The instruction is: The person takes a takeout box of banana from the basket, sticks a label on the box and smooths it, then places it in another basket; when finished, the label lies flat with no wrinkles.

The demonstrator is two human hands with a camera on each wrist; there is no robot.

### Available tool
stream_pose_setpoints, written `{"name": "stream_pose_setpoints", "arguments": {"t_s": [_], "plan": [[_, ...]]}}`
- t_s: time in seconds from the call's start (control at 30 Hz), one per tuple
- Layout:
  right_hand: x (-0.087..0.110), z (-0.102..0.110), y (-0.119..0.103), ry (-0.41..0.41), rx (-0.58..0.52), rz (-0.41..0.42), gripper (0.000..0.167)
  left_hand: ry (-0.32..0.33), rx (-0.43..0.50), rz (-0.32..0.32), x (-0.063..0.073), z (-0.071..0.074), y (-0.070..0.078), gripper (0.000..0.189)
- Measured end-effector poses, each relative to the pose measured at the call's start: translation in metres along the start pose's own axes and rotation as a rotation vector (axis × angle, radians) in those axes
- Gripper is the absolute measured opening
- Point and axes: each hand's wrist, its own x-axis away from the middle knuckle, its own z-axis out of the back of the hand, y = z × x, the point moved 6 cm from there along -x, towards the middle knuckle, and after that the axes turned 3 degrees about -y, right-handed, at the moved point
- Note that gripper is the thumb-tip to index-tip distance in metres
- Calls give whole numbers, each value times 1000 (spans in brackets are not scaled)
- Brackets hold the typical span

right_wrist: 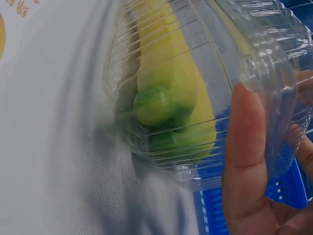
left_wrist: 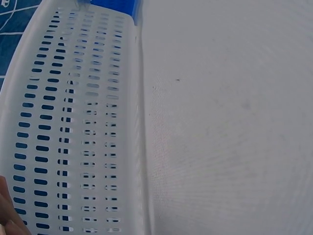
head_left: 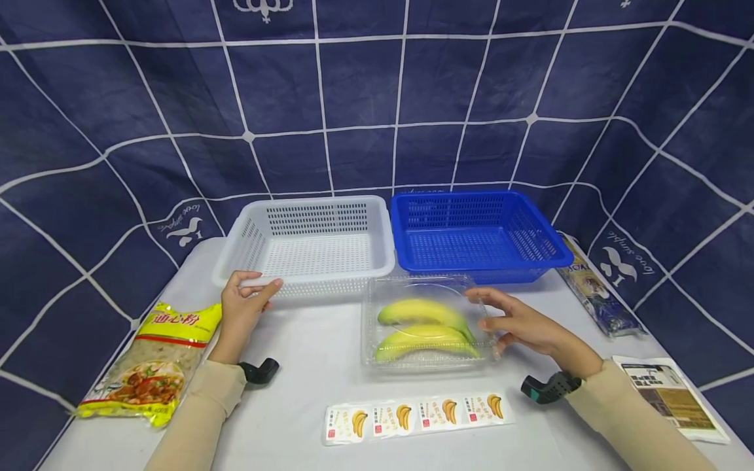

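My left hand (head_left: 243,311) grips the front rim of a white plastic basket (head_left: 321,282) near its left corner. In the left wrist view, its fingers (left_wrist: 9,215) show at the lower left beside the slotted basket wall (left_wrist: 73,132). A clear hinged plastic box (head_left: 370,327) holds two yellow-green bananas (head_left: 424,333). My right hand (head_left: 518,324) holds this box by its right side. In the right wrist view, the thumb (right_wrist: 247,147) lies along the clear plastic, with other fingers behind at the right edge.
A blue basket (head_left: 471,267) stands right of the white one. A strip of banana stickers (head_left: 418,418) lies in front of the box. A yellow macaroni bag (head_left: 156,360) is at left; a dark packet (head_left: 601,288) and a white-brown packet (head_left: 671,396) are at right.
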Motion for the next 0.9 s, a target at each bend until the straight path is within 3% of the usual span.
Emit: {"name": "stream_pose_setpoints", "arguments": {"t_s": [0.27,0.57,0.73,0.9], "plan": [[-1,1,2,2,46,0,72,-21,-18,27,1,1,1,49],[18,8,-14,157,216,135,69,-80,-85,60,7,-2,7,70],[31,1,-30,283,381,196,57,-188,-281,9,17,-3,20,82],[41,-14,-47,407,635,370,47,-230,-474,-74,33,3,36,84]]}}
